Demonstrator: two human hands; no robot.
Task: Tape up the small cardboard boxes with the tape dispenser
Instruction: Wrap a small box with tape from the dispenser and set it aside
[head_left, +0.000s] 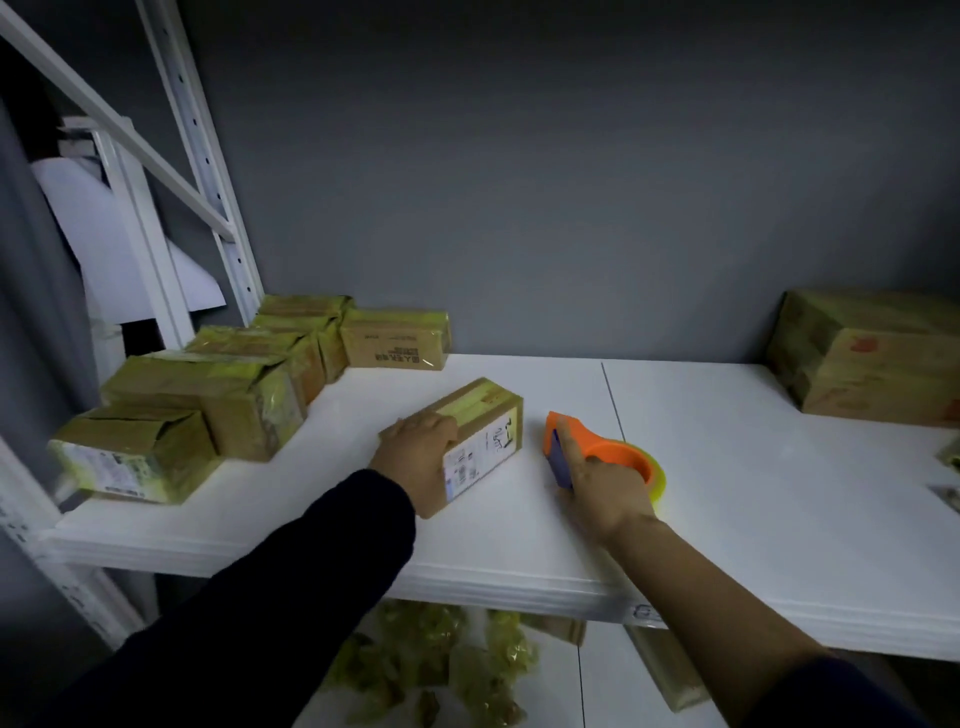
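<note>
Right hand (605, 486) wraps the orange tape dispenser (615, 449), index finger along its top. The dispenser rests on the white shelf (727, 493). Left hand (415, 447) grips the near end of the small cardboard box (485, 413) — just left of the dispenser. Taped boxes (208, 384) stacked far left; larger box (872, 364) far right.

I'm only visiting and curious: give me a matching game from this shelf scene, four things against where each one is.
Things:
1. small cardboard box with a white label
2. orange plastic tape dispenser
3. large brown cardboard box
4. crumpled yellowish wrapping

Places:
A. on the lower shelf
B. far right of the white shelf
C. under the left hand
D. gripped by the right hand

Pairs: 1-C, 2-D, 3-B, 4-A.
</note>
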